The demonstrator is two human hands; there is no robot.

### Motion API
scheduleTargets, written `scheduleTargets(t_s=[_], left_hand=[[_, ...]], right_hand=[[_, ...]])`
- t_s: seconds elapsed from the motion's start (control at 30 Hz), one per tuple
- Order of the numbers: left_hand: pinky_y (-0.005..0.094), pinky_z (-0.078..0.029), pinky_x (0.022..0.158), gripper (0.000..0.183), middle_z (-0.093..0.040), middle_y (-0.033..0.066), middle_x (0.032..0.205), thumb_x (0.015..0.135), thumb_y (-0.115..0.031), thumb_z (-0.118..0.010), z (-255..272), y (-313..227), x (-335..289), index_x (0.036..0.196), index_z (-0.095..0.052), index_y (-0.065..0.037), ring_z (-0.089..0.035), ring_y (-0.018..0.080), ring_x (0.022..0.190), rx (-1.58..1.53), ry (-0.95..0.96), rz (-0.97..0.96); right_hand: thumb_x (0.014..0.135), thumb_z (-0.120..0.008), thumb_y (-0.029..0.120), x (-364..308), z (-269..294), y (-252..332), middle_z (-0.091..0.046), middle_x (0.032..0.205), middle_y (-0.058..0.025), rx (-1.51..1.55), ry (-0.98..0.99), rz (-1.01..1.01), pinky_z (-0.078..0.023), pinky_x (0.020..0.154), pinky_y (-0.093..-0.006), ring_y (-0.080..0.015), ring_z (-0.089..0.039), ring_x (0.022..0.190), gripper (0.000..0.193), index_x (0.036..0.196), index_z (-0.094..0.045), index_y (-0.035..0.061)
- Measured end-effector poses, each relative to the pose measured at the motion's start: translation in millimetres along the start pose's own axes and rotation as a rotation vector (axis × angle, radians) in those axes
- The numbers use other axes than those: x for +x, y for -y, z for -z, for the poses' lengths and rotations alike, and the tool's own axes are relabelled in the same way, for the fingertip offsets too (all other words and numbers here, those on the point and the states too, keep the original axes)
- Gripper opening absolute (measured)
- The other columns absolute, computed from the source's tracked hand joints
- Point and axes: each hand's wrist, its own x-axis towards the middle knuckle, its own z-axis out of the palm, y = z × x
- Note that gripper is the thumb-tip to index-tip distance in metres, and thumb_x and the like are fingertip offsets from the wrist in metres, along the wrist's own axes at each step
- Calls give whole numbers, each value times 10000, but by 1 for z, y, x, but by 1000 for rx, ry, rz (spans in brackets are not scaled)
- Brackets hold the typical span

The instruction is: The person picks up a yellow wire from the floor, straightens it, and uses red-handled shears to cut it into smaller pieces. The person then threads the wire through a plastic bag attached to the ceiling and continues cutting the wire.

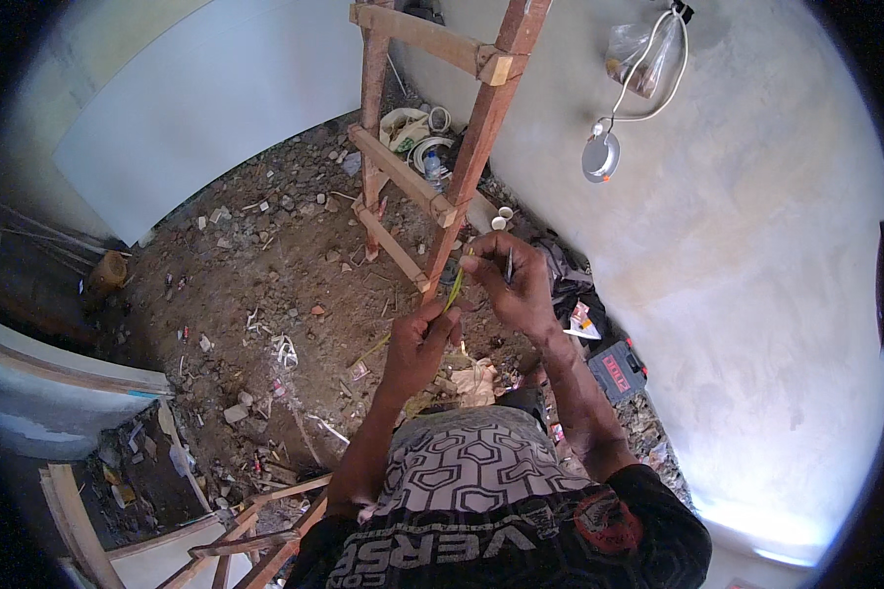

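Note:
A thin yellow-green wire [455,289] runs between my two hands in front of my chest. My left hand [417,351] pinches its lower part between thumb and fingers. Higher up and to the right, my right hand [519,293] is closed, with thumb and forefinger pinching the wire's upper end. A slim, shiny metal tool [509,265] sticks up from among the right fingers; its kind cannot be made out. Behind both hands stands a wooden ladder [476,128], its lower end close to the wire.
Rubble and litter cover the dirt floor [265,265]. A round lamp [600,157] hangs by a white cable on the right wall [737,245]. A dark tool case [618,371] lies at its foot. White cable coils [430,152] and a bottle [433,167] lie behind the ladder; another wooden frame [250,535] stands lower left.

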Motion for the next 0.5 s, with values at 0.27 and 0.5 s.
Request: scheduleTargets(t_s=[0.27, 0.5], left_hand=[[322, -436, 545, 189, -573, 42, 632, 992, -140, -567, -31, 7, 1, 1096, -674, -24, -532, 112, 560, 406, -242, -314], [240, -347, 500, 262, -523, -21, 646, 1032, -239, -534, -2, 1, 27, 1017, -675, -19, -461, 48, 552, -270, -71, 55]], right_hand=[[862, -703, 71, 13, -9, -16, -623, 714, -25, -81, -91, -207, -469, 614, -289, -88, -572, 672, 102, 869, -621, 11], [961, -652, 264, 32, 5, -19, -666, 796, -12, 114, 82, -141, -425, 558, -240, -49, -563, 680, 264, 1016, -702, 10]])
